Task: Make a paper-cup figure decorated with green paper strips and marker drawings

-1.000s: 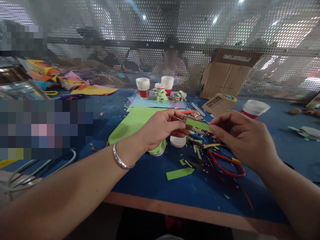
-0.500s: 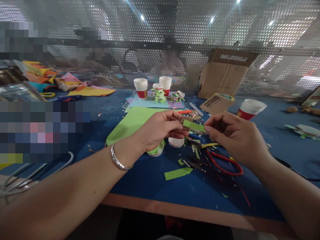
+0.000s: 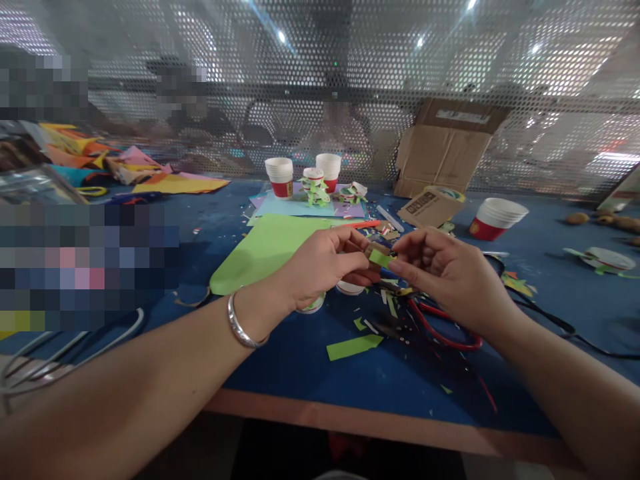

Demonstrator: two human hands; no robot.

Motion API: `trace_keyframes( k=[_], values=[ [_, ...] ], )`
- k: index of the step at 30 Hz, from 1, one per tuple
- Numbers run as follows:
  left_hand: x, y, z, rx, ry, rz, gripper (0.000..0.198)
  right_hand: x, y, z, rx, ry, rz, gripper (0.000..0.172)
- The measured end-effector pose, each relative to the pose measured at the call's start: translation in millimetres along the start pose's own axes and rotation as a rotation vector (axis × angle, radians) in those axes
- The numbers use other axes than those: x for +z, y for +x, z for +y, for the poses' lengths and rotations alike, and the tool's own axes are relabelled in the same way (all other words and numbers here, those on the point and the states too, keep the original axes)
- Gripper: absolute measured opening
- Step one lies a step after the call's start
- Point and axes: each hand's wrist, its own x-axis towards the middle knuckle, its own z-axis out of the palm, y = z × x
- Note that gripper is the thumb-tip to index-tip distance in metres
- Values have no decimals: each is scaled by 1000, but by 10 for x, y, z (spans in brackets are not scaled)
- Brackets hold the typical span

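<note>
Above the blue table (image 3: 280, 360), my left hand (image 3: 320, 263) pinches one end of a small green paper strip (image 3: 380, 257), together with a brown piece. My right hand (image 3: 445, 273) is closed on the strip's other end, fingertips almost touching the left ones. A silver bangle (image 3: 243, 323) circles my left wrist. Below the hands lie red-handled scissors (image 3: 440, 327), two small white cups (image 3: 350, 288) and green paper scraps (image 3: 353, 347).
A large green sheet (image 3: 265, 247) lies left of the hands. Paper cups (image 3: 280, 177) and paper crafts stand at the back, a cardboard box (image 3: 445, 150) and a stack of cups (image 3: 497, 217) to the right. A perforated screen closes off the far side, with people behind it.
My right hand has slid left along the green strip toward my left hand, so much less of the strip shows between the fingers. The view shifted slightly.
</note>
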Motion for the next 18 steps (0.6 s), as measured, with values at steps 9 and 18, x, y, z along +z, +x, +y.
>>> trace_keyframes(
  k=[9,18],
  values=[
    [27,-28,-20,90,111,-70,11,-5,17,-28,48,-6,-106,15],
    [-27,-28,-80,189,261,-148,16,-6,9,-29,46,4,-156,14]
  ],
)
